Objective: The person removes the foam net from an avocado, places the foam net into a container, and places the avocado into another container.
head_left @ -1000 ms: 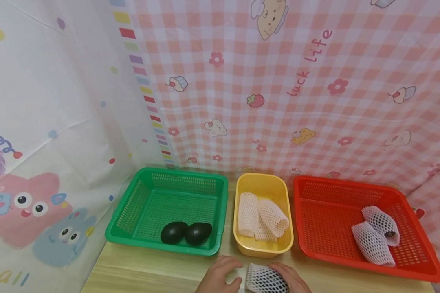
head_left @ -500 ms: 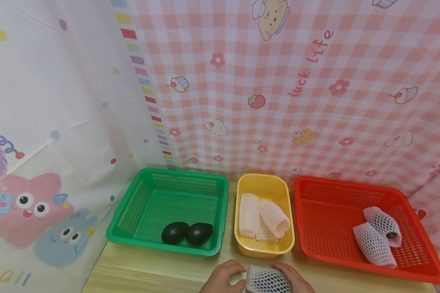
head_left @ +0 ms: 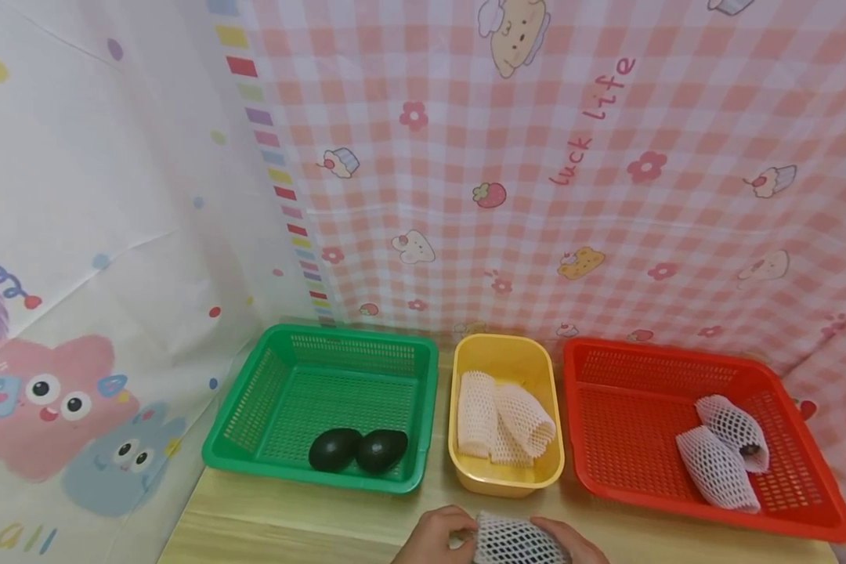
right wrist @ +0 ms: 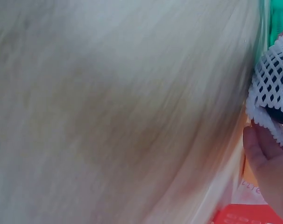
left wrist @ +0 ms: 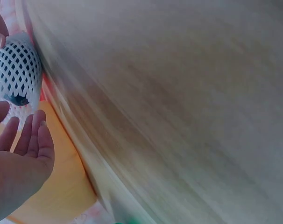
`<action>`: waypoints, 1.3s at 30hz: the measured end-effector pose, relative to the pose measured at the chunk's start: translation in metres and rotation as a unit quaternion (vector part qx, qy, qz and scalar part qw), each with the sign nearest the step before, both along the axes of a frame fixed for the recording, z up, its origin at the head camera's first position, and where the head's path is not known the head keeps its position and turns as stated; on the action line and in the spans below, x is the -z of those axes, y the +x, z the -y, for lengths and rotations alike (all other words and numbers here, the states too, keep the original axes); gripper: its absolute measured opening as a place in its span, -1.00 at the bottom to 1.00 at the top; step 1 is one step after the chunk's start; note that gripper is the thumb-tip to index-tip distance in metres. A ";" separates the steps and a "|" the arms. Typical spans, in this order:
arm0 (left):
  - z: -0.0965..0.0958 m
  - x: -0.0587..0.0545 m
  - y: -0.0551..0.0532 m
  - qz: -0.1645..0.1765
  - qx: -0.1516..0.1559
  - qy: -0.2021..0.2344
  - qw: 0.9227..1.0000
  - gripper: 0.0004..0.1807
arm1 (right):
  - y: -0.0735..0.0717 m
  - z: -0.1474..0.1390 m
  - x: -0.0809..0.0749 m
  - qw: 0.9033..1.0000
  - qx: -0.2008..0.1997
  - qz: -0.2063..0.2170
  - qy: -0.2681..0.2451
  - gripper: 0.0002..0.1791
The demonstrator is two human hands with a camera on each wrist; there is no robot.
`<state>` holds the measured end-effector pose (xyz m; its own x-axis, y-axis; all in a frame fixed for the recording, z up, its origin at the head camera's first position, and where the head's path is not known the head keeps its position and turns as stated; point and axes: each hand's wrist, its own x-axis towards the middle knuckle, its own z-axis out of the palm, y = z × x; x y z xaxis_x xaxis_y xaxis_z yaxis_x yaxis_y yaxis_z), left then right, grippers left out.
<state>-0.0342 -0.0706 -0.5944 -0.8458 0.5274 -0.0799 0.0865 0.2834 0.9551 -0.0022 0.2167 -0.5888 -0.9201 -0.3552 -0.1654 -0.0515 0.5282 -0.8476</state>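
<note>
At the bottom edge of the head view, both hands meet around an avocado in a white foam net [head_left: 513, 540] on the wooden table [head_left: 289, 525]. My right hand [head_left: 564, 542] grips the netted avocado from the right, and its palm shows under the net [right wrist: 274, 88] in the right wrist view. My left hand [head_left: 446, 536] is at the net's left end. The left wrist view shows its fingers [left wrist: 31, 140] nearly straight just below the net [left wrist: 15, 70], where dark fruit skin shows at the opening. Its thumb touches the net's edge.
Three baskets stand in a row behind the hands. The green basket [head_left: 254, 399] holds two bare dark avocados [head_left: 356, 450]. The yellow tub [head_left: 507, 352] holds empty foam nets [head_left: 504, 423]. The red basket [head_left: 634, 368] holds two netted fruits [head_left: 722, 454]. Patterned cloth hangs behind and to the left.
My left hand has moved right from the table onto the net's left end. The netted avocado and right hand have sunk slightly lower in the view.
</note>
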 end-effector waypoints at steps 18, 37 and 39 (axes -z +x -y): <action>-0.003 0.002 -0.002 0.029 0.020 -0.027 0.999 -0.60 | -0.004 0.004 -0.002 0.994 0.027 0.082 -0.069 -0.47; -0.009 0.046 -0.021 0.053 0.075 -0.104 0.990 -0.26 | -0.001 0.014 -0.005 0.989 0.073 0.107 -0.077 -0.70; -0.011 0.038 -0.020 0.060 0.078 -0.127 0.987 -0.22 | -0.001 0.015 -0.005 0.988 0.068 0.112 -0.081 -0.68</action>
